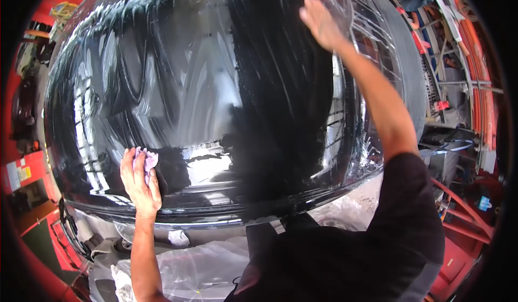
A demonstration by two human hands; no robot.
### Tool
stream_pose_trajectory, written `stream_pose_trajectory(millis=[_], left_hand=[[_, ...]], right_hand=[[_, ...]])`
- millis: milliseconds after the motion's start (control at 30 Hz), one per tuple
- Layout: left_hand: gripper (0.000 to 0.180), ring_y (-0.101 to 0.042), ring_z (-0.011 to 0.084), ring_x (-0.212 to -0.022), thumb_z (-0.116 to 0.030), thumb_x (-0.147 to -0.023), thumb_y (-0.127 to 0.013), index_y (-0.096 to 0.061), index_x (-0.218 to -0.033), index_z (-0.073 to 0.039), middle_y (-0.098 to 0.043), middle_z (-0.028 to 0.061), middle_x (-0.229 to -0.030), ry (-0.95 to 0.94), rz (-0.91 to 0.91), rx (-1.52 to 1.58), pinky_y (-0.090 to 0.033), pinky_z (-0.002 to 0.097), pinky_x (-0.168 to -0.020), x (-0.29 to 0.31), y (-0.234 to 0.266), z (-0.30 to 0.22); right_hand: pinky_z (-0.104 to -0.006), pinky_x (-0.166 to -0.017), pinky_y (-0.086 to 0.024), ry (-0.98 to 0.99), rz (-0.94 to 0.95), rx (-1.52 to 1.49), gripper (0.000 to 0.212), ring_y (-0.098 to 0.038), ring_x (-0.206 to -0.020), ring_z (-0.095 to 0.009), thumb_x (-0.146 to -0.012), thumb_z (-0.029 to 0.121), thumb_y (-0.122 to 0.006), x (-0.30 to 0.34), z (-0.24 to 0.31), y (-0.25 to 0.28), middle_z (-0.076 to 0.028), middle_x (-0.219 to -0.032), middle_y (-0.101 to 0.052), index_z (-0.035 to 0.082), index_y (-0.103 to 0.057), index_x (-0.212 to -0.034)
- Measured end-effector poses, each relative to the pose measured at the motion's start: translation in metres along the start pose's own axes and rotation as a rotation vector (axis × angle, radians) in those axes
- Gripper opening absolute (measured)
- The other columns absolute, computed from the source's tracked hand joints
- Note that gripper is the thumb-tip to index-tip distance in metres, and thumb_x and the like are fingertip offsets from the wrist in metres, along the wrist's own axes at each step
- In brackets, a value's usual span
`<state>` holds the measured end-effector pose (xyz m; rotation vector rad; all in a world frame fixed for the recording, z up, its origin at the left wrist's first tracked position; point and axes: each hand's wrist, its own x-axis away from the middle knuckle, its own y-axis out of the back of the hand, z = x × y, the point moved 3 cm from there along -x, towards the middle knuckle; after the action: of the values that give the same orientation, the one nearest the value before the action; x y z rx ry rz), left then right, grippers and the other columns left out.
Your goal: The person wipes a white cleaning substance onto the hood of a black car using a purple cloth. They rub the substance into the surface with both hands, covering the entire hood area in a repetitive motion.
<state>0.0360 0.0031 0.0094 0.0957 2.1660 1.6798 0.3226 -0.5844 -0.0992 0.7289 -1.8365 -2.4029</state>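
Note:
A glossy black car panel (pixel 280 102), probably a hood, spreads out in front of me. Whitish wet-looking streaks run over its left half and along its far edge; the right half looks darker, with fainter streaks. My left hand (pixel 141 186) is closed around a crumpled lilac cloth (pixel 150 164) at the panel's near left. Fingers outstretched, my right hand (pixel 322 24) is at the far right of the panel, with nothing visible in it. Whether its palm touches the surface I cannot tell.
Clear plastic sheeting (pixel 208 269) lies below the panel's near edge, with a crumpled white piece (pixel 178 238) nearby. Red cabinets (pixel 24 172) stand at the left. Along the right is a rack (pixel 458 83) with long orange and grey strips.

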Motion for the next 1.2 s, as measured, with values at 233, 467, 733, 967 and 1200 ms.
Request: stream_pose_trajectory(millis=[233,467,733,967,1200], left_hand=[[0.05,-0.047,0.0512,-0.145,-0.02,-0.102,-0.057,-0.057,-0.147,0.001,-0.052,0.0286,-0.154,0.005,-0.018,-0.045,-0.034,0.0608,-0.121,0.008,0.005,0.001],[0.049,-0.046,0.0503,-0.147,-0.019,-0.103,-0.056,-0.057,-0.147,0.002,-0.052,0.0286,-0.155,-0.018,-0.016,0.015,-0.034,0.0595,-0.123,0.002,-0.003,0.002],[0.05,-0.046,0.0502,-0.147,-0.018,-0.102,-0.057,-0.058,-0.148,0.002,-0.052,0.028,-0.155,0.017,-0.037,-0.008,-0.034,0.0595,-0.123,0.012,0.001,0.004],[0.048,-0.048,0.0467,-0.146,-0.02,-0.105,-0.057,-0.059,-0.148,0.001,-0.052,0.0263,-0.156,-0.039,-0.023,0.03,-0.036,0.0542,-0.123,-0.001,-0.011,0.003],[0.046,-0.051,0.0442,-0.144,-0.022,-0.102,-0.062,-0.064,-0.145,-0.005,-0.058,0.0212,-0.152,0.016,-0.085,-0.027,-0.038,0.0522,-0.121,0.008,-0.005,0.003]], right_hand=[[-0.053,-0.134,-0.019,0.053,0.092,-0.19,0.06,-0.023,-0.164,-0.046,-0.114,0.023,-0.047,0.154,0.078,0.069,-0.029,-0.174,-0.029,-0.004,-0.034,-0.166],[-0.0517,-0.132,-0.026,-0.066,0.223,0.377,0.041,-0.031,-0.159,-0.046,-0.114,0.018,-0.039,-0.029,-0.054,-0.004,-0.03,-0.167,-0.039,0.007,-0.049,-0.153],[-0.0528,-0.134,-0.019,0.058,0.09,0.082,0.065,-0.023,-0.163,-0.046,-0.112,0.024,-0.047,0.166,0.059,0.053,-0.032,-0.174,-0.026,-0.011,-0.03,-0.165],[-0.0508,-0.134,-0.023,0.035,-0.088,0.265,0.055,-0.029,-0.161,-0.043,-0.114,0.03,-0.041,0.026,-0.027,-0.009,-0.028,-0.171,-0.035,0.0,-0.043,-0.159],[-0.0573,-0.134,-0.019,0.225,0.407,-0.157,0.086,-0.026,-0.161,-0.051,-0.096,0.037,-0.071,0.3,0.239,0.11,-0.033,-0.172,-0.029,-0.011,-0.038,-0.159]])
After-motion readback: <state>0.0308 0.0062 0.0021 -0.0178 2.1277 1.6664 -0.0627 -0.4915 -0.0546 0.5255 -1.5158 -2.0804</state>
